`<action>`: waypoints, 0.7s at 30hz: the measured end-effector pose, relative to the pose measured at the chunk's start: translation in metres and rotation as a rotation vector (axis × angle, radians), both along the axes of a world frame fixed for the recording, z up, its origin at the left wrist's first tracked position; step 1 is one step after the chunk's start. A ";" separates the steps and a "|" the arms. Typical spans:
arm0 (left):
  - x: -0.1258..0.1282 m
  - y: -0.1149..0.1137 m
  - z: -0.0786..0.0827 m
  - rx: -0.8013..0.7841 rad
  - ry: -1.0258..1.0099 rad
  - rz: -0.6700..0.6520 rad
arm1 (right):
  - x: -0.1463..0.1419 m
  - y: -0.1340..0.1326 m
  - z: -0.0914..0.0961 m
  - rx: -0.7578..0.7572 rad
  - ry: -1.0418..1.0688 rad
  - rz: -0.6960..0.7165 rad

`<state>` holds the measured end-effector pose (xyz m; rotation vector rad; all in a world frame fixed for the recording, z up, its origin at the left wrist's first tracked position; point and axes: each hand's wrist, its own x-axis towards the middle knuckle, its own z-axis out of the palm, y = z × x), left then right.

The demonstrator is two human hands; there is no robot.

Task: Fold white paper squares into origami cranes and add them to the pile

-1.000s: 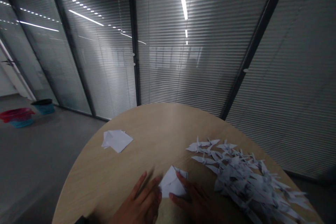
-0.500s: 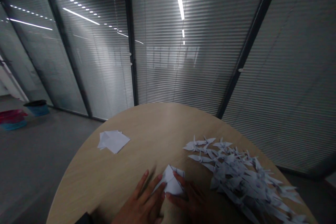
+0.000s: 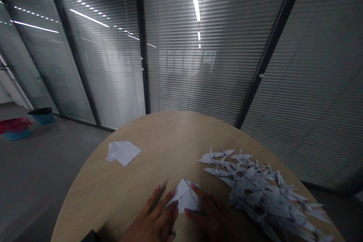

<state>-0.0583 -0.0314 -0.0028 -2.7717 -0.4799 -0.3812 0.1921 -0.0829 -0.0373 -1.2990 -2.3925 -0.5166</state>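
A partly folded sheet of white paper [image 3: 185, 198] lies on the round wooden table [image 3: 170, 143], close to its near side. My left hand [image 3: 155, 217] rests with fingers stretched out, their tips on the paper's left part. From the right, my right hand [image 3: 208, 211] reaches in, thumb and forefinger apart and touching the paper's right side; its other fingers are dark and hard to make out. Crease lines and a pointed top corner show on the paper between the hands.
Many folded paper cranes [image 3: 255, 185] are heaped along the table's right side. A small stack of white paper squares [image 3: 124, 152] lies at the left. Beyond the table stands a glass wall with blinds [image 3: 187, 83]. Two bins [image 3: 42, 116] stand on the floor at far left.
My right hand's thumb and forefinger have shifted slightly to the right across the paper, baring more of it. My left hand has stayed nearly in place.
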 end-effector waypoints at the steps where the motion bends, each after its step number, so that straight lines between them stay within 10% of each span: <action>1: 0.000 0.000 0.000 -0.012 -0.018 -0.002 | 0.002 0.000 -0.001 0.007 -0.005 0.000; 21: 0.009 -0.004 -0.004 0.001 0.015 0.032 | 0.008 0.002 -0.014 0.078 -0.039 0.032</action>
